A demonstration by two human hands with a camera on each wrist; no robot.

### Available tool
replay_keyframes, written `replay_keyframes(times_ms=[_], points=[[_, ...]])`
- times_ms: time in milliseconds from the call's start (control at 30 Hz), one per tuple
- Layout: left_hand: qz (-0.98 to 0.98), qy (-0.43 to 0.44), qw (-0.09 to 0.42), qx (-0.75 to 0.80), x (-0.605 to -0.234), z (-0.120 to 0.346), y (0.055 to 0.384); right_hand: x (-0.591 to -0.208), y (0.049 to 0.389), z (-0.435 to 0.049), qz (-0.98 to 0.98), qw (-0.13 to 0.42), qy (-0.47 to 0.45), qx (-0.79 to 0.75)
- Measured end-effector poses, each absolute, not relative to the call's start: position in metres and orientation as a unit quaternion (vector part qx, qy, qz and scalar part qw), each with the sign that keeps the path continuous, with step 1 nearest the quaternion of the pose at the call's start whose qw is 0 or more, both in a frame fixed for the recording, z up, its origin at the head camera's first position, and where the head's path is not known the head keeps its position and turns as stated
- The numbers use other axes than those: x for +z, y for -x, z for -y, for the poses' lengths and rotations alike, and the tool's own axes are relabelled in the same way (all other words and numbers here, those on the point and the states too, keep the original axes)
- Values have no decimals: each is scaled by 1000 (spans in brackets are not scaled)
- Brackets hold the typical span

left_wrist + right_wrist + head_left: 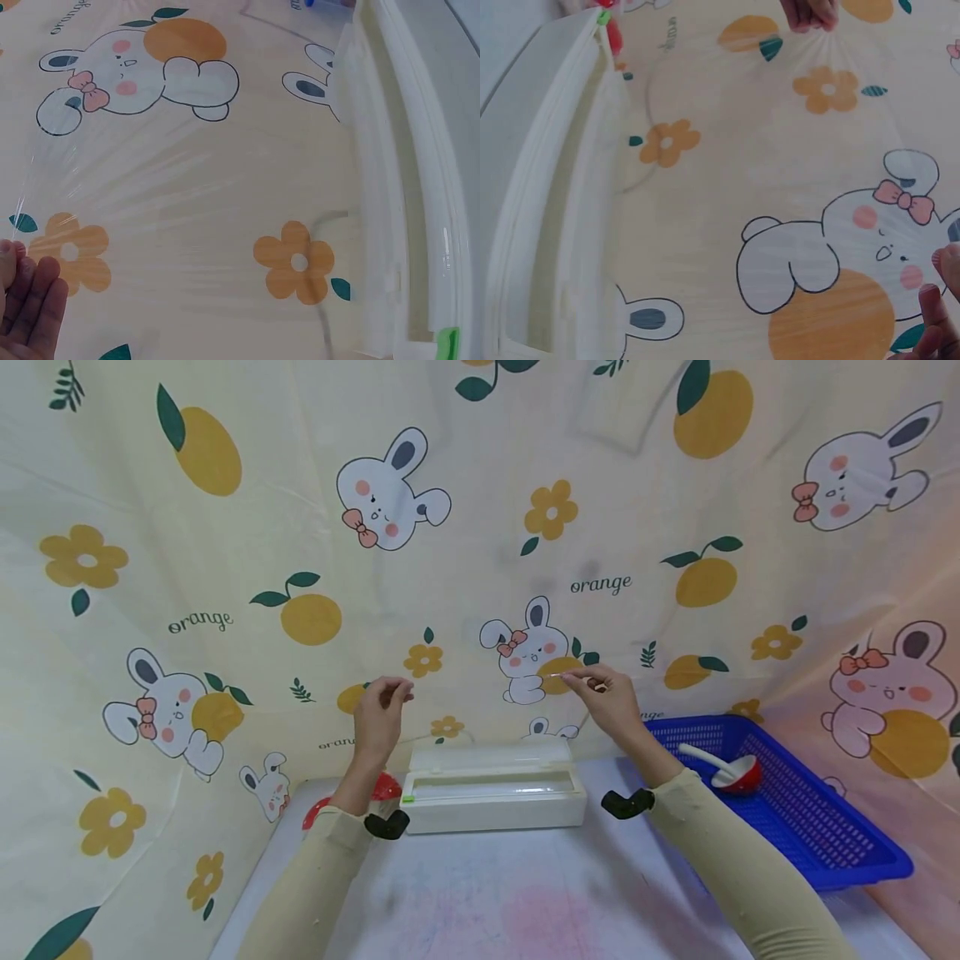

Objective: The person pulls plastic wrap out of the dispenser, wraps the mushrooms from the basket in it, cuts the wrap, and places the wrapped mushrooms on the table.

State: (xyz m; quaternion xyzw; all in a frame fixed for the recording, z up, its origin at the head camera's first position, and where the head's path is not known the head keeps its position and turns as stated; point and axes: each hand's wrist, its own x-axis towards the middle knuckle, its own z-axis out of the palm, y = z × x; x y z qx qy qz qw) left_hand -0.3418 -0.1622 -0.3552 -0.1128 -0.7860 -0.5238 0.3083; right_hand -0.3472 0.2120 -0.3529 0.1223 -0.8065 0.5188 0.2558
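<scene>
A sheet of clear cling film (172, 180) is drawn up out of a white cling film dispenser (495, 817) on the table. My left hand (378, 718) pinches one upper corner of it between thumb and fingers; creases fan out from that grip in both wrist views. At the other upper corner, my right hand (609, 697) pinches the film with thumb and forefinger. Both hands are raised above and behind the box, spread about as wide as it. The dispenser's lid (491, 757) stands up at the back, and a roll (491, 787) shows in its slot.
To the right stands a blue plastic basket (873, 870) with a red and white ladle (742, 774) inside. Red white-dotted objects (387, 787) sit left of the dispenser, partly behind my left forearm. A printed curtain (465, 568) hangs close behind the table (450, 893).
</scene>
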Motion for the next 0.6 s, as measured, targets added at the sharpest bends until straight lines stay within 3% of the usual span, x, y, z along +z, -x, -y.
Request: replay_keyframes(times_ms=[600], points=[[768,124,329,-536,-346,160,333,-344,342,-210,790,258,-122,542]])
